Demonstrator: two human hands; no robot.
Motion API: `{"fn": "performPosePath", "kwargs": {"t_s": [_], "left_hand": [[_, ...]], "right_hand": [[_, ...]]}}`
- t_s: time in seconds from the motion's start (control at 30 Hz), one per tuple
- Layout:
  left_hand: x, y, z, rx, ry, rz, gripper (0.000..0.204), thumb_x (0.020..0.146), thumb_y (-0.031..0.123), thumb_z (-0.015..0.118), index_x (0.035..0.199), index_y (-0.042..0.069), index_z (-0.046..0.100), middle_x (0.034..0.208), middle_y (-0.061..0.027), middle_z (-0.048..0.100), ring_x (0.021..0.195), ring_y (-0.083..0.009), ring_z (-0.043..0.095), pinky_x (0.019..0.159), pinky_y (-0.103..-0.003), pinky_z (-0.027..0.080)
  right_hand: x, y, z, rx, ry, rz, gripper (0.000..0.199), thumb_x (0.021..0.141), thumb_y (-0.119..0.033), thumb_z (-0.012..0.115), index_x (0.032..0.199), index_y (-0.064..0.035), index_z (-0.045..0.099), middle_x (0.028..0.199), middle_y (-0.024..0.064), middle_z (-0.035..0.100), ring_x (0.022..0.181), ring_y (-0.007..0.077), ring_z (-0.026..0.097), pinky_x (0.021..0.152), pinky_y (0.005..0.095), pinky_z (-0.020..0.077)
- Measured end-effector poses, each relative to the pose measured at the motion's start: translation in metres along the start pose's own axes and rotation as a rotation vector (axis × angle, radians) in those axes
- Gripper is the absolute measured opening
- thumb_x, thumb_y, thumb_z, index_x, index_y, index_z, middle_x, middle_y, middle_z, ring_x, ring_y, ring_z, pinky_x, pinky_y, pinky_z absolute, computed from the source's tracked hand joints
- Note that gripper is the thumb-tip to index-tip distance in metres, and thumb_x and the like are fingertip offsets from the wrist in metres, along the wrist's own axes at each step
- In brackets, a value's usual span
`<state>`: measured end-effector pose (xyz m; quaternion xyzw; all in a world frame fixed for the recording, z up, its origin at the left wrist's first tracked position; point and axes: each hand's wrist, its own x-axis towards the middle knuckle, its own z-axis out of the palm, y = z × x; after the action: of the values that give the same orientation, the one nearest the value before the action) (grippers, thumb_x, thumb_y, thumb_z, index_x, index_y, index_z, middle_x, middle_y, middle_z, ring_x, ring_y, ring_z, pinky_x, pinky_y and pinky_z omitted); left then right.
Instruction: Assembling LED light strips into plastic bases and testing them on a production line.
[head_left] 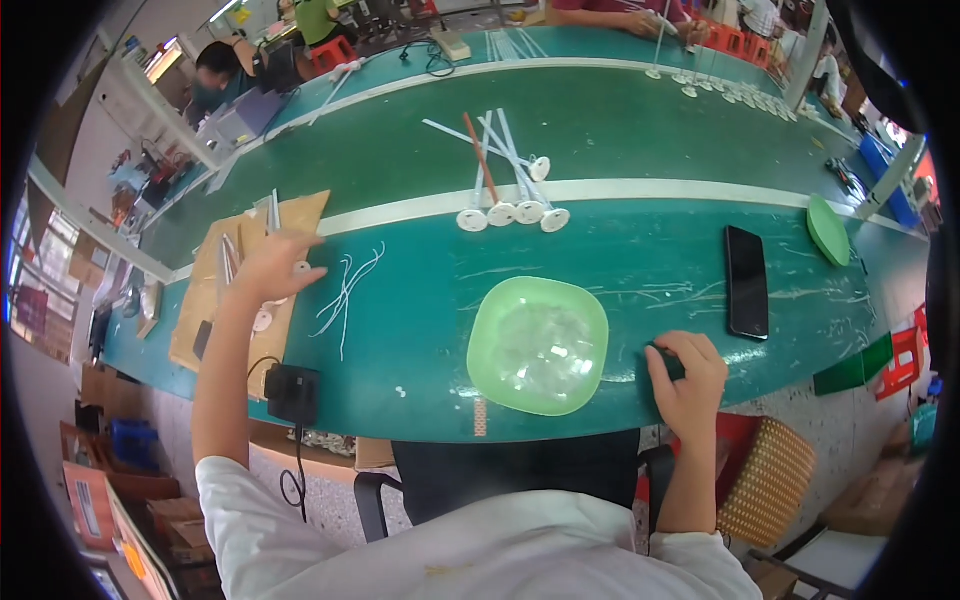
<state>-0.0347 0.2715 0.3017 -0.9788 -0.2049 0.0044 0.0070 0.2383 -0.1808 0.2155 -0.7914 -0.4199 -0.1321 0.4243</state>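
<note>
On the left, my left hand (272, 268) reaches over a sheet of brown cardboard (305, 215), thumb and fingers apart. A small white disc (302, 267) shows in the gap between thumb and finger; it does not look gripped. More white discs and thin rods lie partly hidden under the hand. Near the front edge at right, my right hand (692, 385) is closed around a dark handheld tool (667, 362) with a thin black cord hanging from it; its kind is hidden by the fingers. A light green bowl (482, 345) holding small clear pieces stands between my hands.
Several white and one brown rod with round white bases (513, 212) lie by the white rail. Loose white wires (345, 290), a black power adapter (293, 393), a phone (746, 285) and a green dish (827, 230) are on the table. People work across the belt.
</note>
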Motion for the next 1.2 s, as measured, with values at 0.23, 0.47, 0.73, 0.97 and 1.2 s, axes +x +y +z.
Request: {"fn": "performPosePath", "kwargs": {"t_s": [0.23, 0.47, 0.73, 0.97, 1.2], "left_hand": [[0.116, 0.132, 0.024, -0.15, 0.305, 0.19, 0.042, 0.088, 0.033, 0.065, 0.124, 0.013, 0.059, 0.095, -0.0156, 0.059, 0.093, -0.0349, 0.06, 0.082, -0.046, 0.048], [0.142, 0.17, 0.057, 0.005, 0.364, 0.256, 0.039, 0.088, 0.037, 0.065, 0.118, 0.013, 0.063, 0.092, -0.0114, 0.059, 0.096, -0.0301, 0.058, 0.082, -0.042, 0.046], [0.092, 0.203, 0.039, -1.206, 0.579, 0.077, 0.022, 0.096, 0.019, 0.061, 0.112, 0.003, 0.066, 0.087, -0.0062, 0.069, 0.104, -0.015, 0.063, 0.085, -0.031, 0.048], [0.068, 0.235, 0.058, -1.264, 0.584, 0.414, 0.036, 0.089, -0.004, 0.061, 0.124, -0.002, 0.056, 0.107, -0.0133, 0.069, 0.096, -0.0191, 0.069, 0.089, -0.031, 0.051], [0.059, 0.242, 0.069, -1.105, 0.658, 0.398, 0.037, 0.081, -0.007, 0.065, 0.117, -0.002, 0.059, 0.103, -0.0172, 0.07, 0.094, -0.0264, 0.072, 0.082, -0.031, 0.055]], "right_hand": [[-0.002, 0.002, -0.002, 0.022, 0.009, 0.004, 0.012, 0.074, -0.001, 0.073, 0.084, 0.0003, 0.067, 0.083, 0.0118, 0.068, 0.074, 0.0247, 0.064, 0.067, 0.0323, 0.0507], [0.001, 0.003, -0.005, 0.114, 0.043, -0.113, 0.012, 0.073, 0.001, 0.073, 0.083, 0.0002, 0.067, 0.086, 0.0121, 0.069, 0.078, 0.025, 0.067, 0.069, 0.0322, 0.0523], [0.102, -0.072, 0.016, 0.304, 0.134, -0.43, 0.016, 0.074, 0.0, 0.076, 0.088, -0.0002, 0.069, 0.088, 0.0118, 0.07, 0.077, 0.022, 0.068, 0.064, 0.0288, 0.0544], [0.116, -0.058, 0.079, 0.552, 0.002, -0.487, 0.026, 0.075, -0.003, 0.078, 0.1, -0.0012, 0.072, 0.091, 0.0121, 0.071, 0.073, 0.0215, 0.069, 0.063, 0.028, 0.055], [0.103, -0.052, 0.087, 0.536, 0.053, -0.526, 0.03, 0.07, 0.001, 0.075, 0.1, -0.0006, 0.073, 0.092, 0.0133, 0.072, 0.072, 0.0213, 0.07, 0.062, 0.0278, 0.0552]]}}
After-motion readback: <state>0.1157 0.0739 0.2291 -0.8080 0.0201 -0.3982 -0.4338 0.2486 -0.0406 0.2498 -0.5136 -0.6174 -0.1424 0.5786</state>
